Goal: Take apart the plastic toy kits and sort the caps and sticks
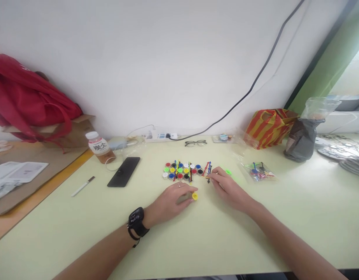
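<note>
My left hand, with a watch on its wrist, rests low over the table. Its thumb and index finger close around a small yellow round piece. To the right, my right hand pinches a thin yellow stick-like piece, probably an arrow, partly hidden by the fingers. Close to those fingertips lie red and blue plastic arrows. Left of them, rows of small round pieces in several colours have more arrows lying across them. A bright green piece shows just beyond my right hand.
A clear bag of coloured arrows lies at right. Glasses and a power strip are near the wall. At left are a phone, a bottle and a white stick. A striped bag stands back right.
</note>
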Action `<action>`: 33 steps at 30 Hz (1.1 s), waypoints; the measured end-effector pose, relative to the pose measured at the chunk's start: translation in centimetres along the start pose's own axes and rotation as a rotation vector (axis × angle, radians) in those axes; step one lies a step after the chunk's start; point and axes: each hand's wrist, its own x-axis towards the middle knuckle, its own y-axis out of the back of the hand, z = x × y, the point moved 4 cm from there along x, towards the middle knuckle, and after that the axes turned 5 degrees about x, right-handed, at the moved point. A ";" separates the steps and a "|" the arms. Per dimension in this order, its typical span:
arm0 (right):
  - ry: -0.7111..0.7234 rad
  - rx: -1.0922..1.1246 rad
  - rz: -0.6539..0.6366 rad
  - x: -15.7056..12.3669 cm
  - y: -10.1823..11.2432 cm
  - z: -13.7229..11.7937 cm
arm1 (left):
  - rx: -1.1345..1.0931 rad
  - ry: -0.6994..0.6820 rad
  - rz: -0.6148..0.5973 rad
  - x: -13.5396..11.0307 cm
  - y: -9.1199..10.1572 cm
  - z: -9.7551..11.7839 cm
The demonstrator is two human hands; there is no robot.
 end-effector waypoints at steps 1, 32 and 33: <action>-0.009 0.005 -0.011 -0.1 0.0 -0.3 | 0.004 0.011 0.009 0.0 0.0 -0.1; -0.248 0.568 -0.086 -0.3 -3.4 -0.8 | -0.020 0.048 0.058 0.0 0.1 -0.7; -0.246 0.568 -0.088 -0.3 -3.4 -0.7 | -0.010 0.049 0.060 0.0 0.1 -0.7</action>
